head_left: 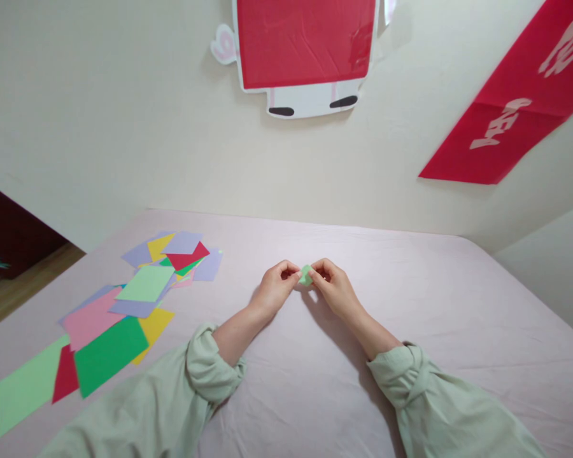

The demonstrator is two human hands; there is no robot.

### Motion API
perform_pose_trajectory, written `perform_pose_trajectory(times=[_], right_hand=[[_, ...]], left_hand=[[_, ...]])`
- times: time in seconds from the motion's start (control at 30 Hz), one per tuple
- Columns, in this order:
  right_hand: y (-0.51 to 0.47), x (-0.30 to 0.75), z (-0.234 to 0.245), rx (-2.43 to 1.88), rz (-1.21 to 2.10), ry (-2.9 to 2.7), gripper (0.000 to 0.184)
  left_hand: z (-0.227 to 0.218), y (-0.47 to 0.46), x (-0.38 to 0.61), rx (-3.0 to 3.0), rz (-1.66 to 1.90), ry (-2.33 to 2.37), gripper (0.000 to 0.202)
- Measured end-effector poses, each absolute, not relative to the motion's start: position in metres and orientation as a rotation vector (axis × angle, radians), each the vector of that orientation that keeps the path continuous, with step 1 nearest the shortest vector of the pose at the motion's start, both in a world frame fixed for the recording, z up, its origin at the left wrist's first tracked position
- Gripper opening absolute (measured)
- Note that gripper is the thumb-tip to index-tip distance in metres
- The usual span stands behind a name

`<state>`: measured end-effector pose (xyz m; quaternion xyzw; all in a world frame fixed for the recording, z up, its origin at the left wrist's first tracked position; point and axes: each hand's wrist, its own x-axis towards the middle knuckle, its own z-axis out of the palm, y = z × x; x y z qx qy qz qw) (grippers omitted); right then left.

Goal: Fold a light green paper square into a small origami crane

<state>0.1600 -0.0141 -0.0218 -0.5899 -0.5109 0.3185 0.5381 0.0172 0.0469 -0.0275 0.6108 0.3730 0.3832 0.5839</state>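
Note:
A small piece of light green paper (306, 275), seemingly folded, is pinched between my two hands above the middle of the cloth-covered surface. My left hand (277, 286) grips its left edge between thumb and fingertips. On the opposite side, my right hand (333, 286) pinches the right edge in the same way. Fingertips cover parts of the paper, so its full shape and folds are hard to make out.
Loose coloured sheets lie scattered at the left, among them a dark green sheet (111, 355), a pink sheet (95, 318) and a light green sheet (146, 284). A pale pink cloth (434, 305) covers the surface, which meets a wall (315, 172) behind.

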Motion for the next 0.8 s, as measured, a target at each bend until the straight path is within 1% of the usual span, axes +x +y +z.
perform_pose_trajectory(times=[0.1,0.27,0.53,0.6,0.7,0.8], right_hand=[[-0.012,0.159,-0.026,-1.344,0.849,-1.178,0.021],[-0.010,0.155,-0.030,-1.335,0.906,-1.136,0.018],[-0.008,0.153,-0.030,-1.304,0.956,-1.047,0.017],[-0.010,0.153,-0.029,-1.291,0.956,-1.039,0.021],[-0.012,0.151,-0.028,-1.277,0.941,-1.061,0.031],[-0.014,0.148,-0.028,-1.285,0.927,-1.112,0.032]], left_hand=[[-0.024,0.046,0.017,1.300,0.868,0.869,0.014],[-0.020,0.045,0.016,1.211,0.829,0.866,0.019],[-0.021,0.047,0.017,1.132,0.847,0.872,0.019],[-0.020,0.048,0.017,1.075,0.853,0.887,0.020],[-0.020,0.051,0.016,0.947,0.857,0.880,0.021],[-0.018,0.051,0.016,0.834,0.838,0.831,0.022]])
